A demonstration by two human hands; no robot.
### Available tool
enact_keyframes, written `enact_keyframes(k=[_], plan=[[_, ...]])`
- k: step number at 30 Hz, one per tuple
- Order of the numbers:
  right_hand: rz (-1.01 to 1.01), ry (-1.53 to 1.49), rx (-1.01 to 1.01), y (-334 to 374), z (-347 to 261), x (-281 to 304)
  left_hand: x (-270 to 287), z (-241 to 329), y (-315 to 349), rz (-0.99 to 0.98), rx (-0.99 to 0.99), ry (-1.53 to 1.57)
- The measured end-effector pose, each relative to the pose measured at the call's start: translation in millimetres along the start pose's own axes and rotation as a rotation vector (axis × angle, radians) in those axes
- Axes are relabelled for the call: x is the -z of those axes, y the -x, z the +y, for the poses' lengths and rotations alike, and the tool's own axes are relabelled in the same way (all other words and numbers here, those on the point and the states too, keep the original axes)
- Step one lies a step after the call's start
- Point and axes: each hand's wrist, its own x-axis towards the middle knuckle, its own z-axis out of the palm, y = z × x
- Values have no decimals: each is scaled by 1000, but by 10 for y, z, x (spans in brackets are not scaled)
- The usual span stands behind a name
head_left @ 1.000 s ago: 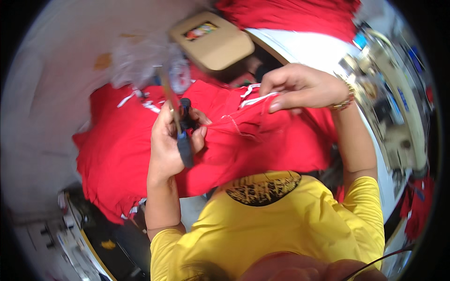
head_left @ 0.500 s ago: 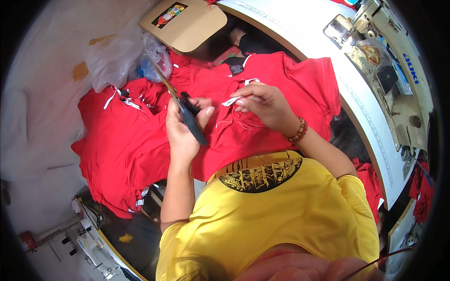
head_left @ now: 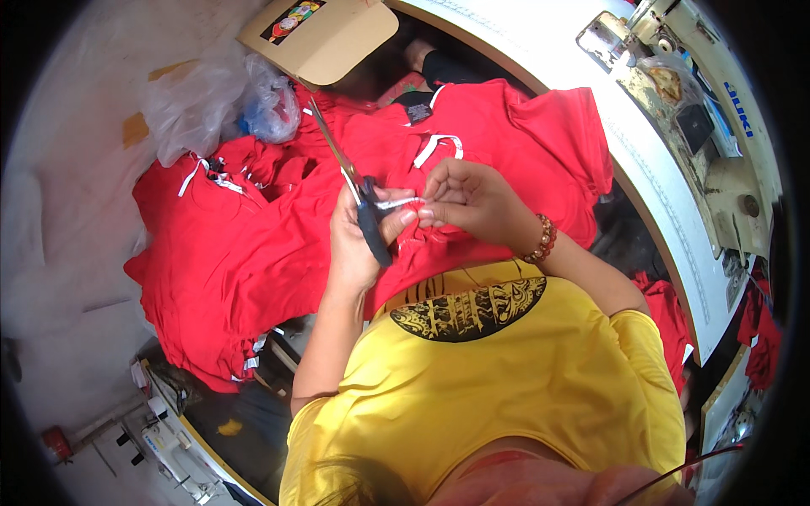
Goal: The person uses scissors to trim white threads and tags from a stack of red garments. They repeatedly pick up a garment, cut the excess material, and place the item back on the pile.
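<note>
Black-handled scissors (head_left: 372, 224) rest in my left hand (head_left: 349, 240), their long blades pointing up and away past the fingers. My left thumb and fingers also meet one end of a narrow white strip (head_left: 393, 203) on red fabric. At its other end, my right hand (head_left: 474, 205) pinches the strip and a bit of the red cloth, its fingers curled. Both hands are close together over a red shirt (head_left: 540, 139) spread across my lap. Beyond my right hand, a white neck tape (head_left: 439, 145) loops on the cloth. The scissors partly hide my left fingers.
A white sewing table (head_left: 654, 198) curves along the right, carrying a sewing machine (head_left: 742, 160). Clear plastic bags (head_left: 190, 110) and a cardboard box (head_left: 337, 38) stand at the far left. More red garments (head_left: 211, 270) lie heaped on the left. Another machine (head_left: 173, 447) is at lower left.
My left hand has moved right with the scissors and now meets the white strip beside my right hand. The strip, earlier pinched only by my right hand, is stretched between both.
</note>
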Motion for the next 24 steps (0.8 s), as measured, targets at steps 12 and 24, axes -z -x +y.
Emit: enact_keyframes(k=[12,24], plan=[[395,1023,310,-52,-69,432,113,-76,140,-60,37,-196],[97,430,-35,-799,-297,110,36,211,25,-4,-126,-162]])
